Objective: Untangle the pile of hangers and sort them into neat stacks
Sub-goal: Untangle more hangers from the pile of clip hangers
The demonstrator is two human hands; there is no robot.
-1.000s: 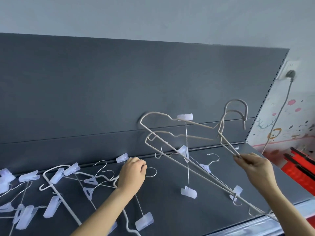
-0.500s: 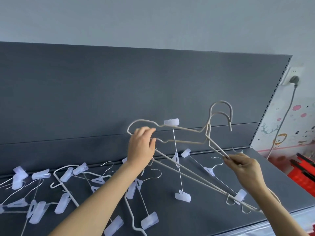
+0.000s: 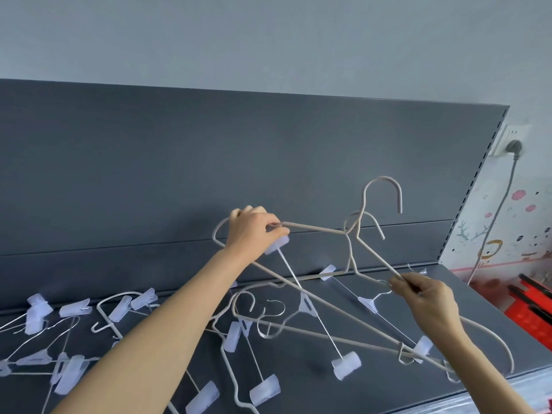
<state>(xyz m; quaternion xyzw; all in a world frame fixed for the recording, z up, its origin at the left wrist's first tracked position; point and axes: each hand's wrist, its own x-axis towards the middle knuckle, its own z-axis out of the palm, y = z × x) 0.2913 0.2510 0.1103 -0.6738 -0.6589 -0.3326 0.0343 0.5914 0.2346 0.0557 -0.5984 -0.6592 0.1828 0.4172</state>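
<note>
We saw a dark grey metal back panel (image 3: 209,159) rising behind a dark grey flat shelf (image 3: 484,297), under a pale blue-grey painted wall (image 3: 268,40). At the right, a white wall socket (image 3: 507,134) held a grey round plug (image 3: 514,146). Its grey cable (image 3: 498,213) hung past pink flower stickers (image 3: 519,195), above a red plastic crate (image 3: 531,316).

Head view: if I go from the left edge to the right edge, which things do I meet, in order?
Leftmost clip → left hand, gripping the beige hangers → low-hanging clip → right hand, pinching their wire → wall plug.
</note>
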